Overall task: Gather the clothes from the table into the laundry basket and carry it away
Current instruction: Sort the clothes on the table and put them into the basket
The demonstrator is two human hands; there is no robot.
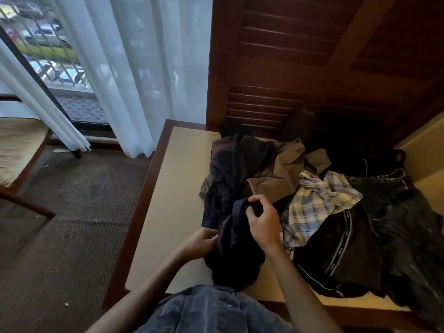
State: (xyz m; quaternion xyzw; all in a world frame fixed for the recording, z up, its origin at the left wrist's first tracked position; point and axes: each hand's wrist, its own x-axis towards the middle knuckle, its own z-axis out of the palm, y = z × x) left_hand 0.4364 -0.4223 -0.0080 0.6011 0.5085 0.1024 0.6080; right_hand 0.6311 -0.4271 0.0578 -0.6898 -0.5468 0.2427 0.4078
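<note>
still early: right hand (260, 221) is pinching, left hand (204, 241) is gripping the dark garment (236, 255), lifting it; next, finding the unseen basket.

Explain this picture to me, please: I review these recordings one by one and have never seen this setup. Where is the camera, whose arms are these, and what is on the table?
There is no machine here. The single picture comes from a wide-angle camera on a person's head, looking forward and down, so the two bare arms entering from below are the wearer's own. Both hands grip one dark navy garment: the right hand pinches its top, the left hand holds its side. It hangs at the near edge of a cream table with a wooden rim. Behind it lies a heap of clothes, among them a tan garment, a plaid shirt and black trousers with a striped side band. No laundry basket shows in this view.
</note>
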